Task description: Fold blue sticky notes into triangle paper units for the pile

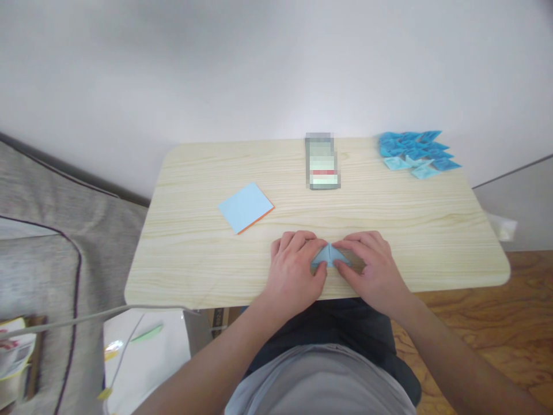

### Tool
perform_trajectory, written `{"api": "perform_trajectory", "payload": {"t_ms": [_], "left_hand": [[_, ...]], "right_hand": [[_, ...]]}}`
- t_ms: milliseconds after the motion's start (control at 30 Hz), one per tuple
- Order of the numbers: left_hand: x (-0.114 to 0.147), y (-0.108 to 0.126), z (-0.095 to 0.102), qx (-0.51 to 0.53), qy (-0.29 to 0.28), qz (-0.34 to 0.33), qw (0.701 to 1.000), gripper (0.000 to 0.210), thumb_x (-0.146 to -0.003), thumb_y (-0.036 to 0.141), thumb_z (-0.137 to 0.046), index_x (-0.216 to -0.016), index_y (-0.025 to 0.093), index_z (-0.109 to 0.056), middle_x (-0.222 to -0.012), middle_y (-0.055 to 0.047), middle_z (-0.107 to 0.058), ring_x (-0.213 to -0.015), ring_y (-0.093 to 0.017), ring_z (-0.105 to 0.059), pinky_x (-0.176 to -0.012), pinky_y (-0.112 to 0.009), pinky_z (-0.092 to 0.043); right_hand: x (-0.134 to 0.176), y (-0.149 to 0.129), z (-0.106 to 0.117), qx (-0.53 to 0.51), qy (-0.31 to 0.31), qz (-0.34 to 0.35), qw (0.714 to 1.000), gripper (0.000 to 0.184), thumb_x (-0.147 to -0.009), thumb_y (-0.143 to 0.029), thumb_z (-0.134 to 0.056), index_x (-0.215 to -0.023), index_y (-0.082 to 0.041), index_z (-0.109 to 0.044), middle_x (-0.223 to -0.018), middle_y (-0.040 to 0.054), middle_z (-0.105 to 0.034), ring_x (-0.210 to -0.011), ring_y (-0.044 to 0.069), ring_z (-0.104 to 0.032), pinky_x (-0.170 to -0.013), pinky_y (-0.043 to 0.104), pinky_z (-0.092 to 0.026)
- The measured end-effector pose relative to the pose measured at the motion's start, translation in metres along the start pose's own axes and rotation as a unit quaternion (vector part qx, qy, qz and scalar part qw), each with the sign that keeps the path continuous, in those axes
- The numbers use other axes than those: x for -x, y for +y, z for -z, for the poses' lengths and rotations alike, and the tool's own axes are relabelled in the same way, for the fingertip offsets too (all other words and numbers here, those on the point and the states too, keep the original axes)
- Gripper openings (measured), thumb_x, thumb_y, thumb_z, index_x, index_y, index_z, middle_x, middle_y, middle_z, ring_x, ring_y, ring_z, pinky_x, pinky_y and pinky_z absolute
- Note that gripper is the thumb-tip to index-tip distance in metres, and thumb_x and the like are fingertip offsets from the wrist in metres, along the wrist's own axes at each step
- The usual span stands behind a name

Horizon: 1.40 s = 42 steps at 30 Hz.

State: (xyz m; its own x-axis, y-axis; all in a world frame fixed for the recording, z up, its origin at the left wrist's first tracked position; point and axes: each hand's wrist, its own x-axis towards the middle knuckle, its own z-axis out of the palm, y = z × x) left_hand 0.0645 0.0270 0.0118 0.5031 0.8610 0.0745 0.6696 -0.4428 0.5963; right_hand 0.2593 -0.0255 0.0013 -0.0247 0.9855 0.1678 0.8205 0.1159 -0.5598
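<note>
A small light-blue folded paper (329,255), triangular with a crease down its middle, lies at the table's front edge between my hands. My left hand (298,265) pinches its left side with thumb and index finger. On the right side, the thumb and index finger of my right hand (372,266) close on the paper in the same way. Fingertips cover parts of both its sides. Beyond my left hand sits a stack of square paper (246,207), light blue on top with an orange edge.
A blurred-out phone (322,161) lies near the wall at the back of the wooden table (194,259). Several blue folded paper pieces (417,151) are clustered at the back right. A grey cable (151,306) runs past the front left corner, beside a grey fabric seat (103,248).
</note>
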Motion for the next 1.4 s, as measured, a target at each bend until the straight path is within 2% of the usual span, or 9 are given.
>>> {"api": "perform_trajectory", "payload": {"t_ms": [200,400,567,767,933,1067,1133,1300,1400], "left_hand": [[-0.001,0.001,-0.001,-0.002,0.005,0.007,1.000,0.038,-0.082,0.025,-0.071,-0.119,0.029,-0.067,-0.123,-0.003,-0.064,-0.120,-0.027,-0.052,-0.103,-0.048,-0.038],[-0.006,0.002,0.003,-0.001,-0.011,-0.015,1.000,0.041,-0.081,0.022,-0.070,-0.121,0.030,-0.066,-0.130,-0.002,-0.061,-0.123,-0.027,-0.050,-0.106,-0.047,-0.037],[-0.009,0.004,0.005,0.021,-0.029,-0.022,0.999,0.037,-0.079,0.015,-0.067,-0.114,0.028,-0.065,-0.123,-0.002,-0.065,-0.120,-0.026,-0.052,-0.102,-0.045,-0.038],[-0.007,0.000,0.004,0.114,-0.026,-0.021,0.993,0.032,-0.090,0.016,-0.059,-0.120,0.029,-0.062,-0.100,0.000,-0.072,-0.103,-0.021,-0.061,-0.099,-0.043,-0.040],[-0.007,-0.003,0.012,0.219,-0.001,-0.038,0.975,0.026,-0.098,0.023,-0.055,-0.122,0.030,-0.064,-0.097,-0.001,-0.072,-0.095,-0.018,-0.064,-0.094,-0.038,-0.045],[-0.008,-0.002,0.022,0.263,-0.024,-0.066,0.962,0.022,-0.089,0.021,-0.066,-0.110,0.024,-0.066,-0.101,-0.003,-0.069,-0.097,-0.019,-0.063,-0.094,-0.037,-0.047],[-0.008,-0.002,0.026,0.272,-0.034,-0.063,0.959,0.021,-0.085,0.019,-0.069,-0.105,0.022,-0.065,-0.102,-0.004,-0.068,-0.098,-0.020,-0.062,-0.095,-0.038,-0.048],[-0.008,-0.003,0.027,0.287,-0.041,-0.033,0.956,0.017,-0.084,0.019,-0.069,-0.101,0.021,-0.064,-0.100,-0.004,-0.067,-0.096,-0.019,-0.062,-0.094,-0.037,-0.048],[-0.007,-0.003,0.026,0.307,-0.045,-0.012,0.951,0.018,-0.085,0.020,-0.070,-0.102,0.021,-0.064,-0.101,-0.004,-0.068,-0.097,-0.019,-0.062,-0.095,-0.036,-0.048]], "right_hand": [[0.000,-0.004,-0.002,-0.039,-0.013,0.007,0.999,0.024,-0.086,-0.018,-0.070,-0.108,-0.029,-0.068,-0.107,0.0019,-0.071,-0.108,0.026,-0.058,-0.097,0.047,-0.042],[0.004,-0.002,-0.003,0.029,0.043,-0.012,0.999,0.040,-0.080,-0.026,-0.077,-0.119,-0.027,-0.067,-0.117,0.0062,-0.065,-0.113,0.029,-0.055,-0.099,0.049,-0.042],[0.006,-0.002,-0.003,0.033,0.042,-0.018,0.998,0.026,-0.081,-0.030,-0.077,-0.106,-0.028,-0.071,-0.113,0.0050,-0.067,-0.110,0.029,-0.056,-0.097,0.049,-0.042],[0.005,-0.003,-0.001,-0.069,0.022,-0.063,0.995,0.008,-0.087,-0.029,-0.071,-0.095,-0.027,-0.070,-0.095,0.0029,-0.072,-0.097,0.026,-0.061,-0.090,0.046,-0.045],[-0.001,-0.012,0.008,-0.290,-0.022,-0.185,0.939,0.014,-0.088,-0.037,-0.071,-0.095,-0.024,-0.068,-0.091,0.0026,-0.073,-0.085,0.021,-0.066,-0.081,0.038,-0.050],[-0.009,-0.019,0.013,-0.439,-0.037,-0.241,0.865,0.033,-0.083,-0.034,-0.078,-0.111,-0.027,-0.062,-0.086,-0.0003,-0.074,-0.079,0.018,-0.067,-0.074,0.033,-0.050],[-0.011,-0.019,0.014,-0.472,-0.028,-0.252,0.844,0.038,-0.080,-0.032,-0.080,-0.112,-0.028,-0.062,-0.082,-0.0020,-0.074,-0.075,0.017,-0.067,-0.071,0.031,-0.050],[-0.011,-0.015,0.013,-0.465,-0.032,-0.227,0.855,0.017,-0.080,-0.034,-0.081,-0.091,-0.024,-0.073,-0.083,0.0007,-0.074,-0.078,0.016,-0.066,-0.074,0.031,-0.051],[-0.009,-0.016,0.014,-0.476,-0.042,-0.215,0.852,0.022,-0.078,-0.036,-0.082,-0.094,-0.024,-0.074,-0.091,0.0027,-0.076,-0.087,0.019,-0.068,-0.081,0.034,-0.053]]}}
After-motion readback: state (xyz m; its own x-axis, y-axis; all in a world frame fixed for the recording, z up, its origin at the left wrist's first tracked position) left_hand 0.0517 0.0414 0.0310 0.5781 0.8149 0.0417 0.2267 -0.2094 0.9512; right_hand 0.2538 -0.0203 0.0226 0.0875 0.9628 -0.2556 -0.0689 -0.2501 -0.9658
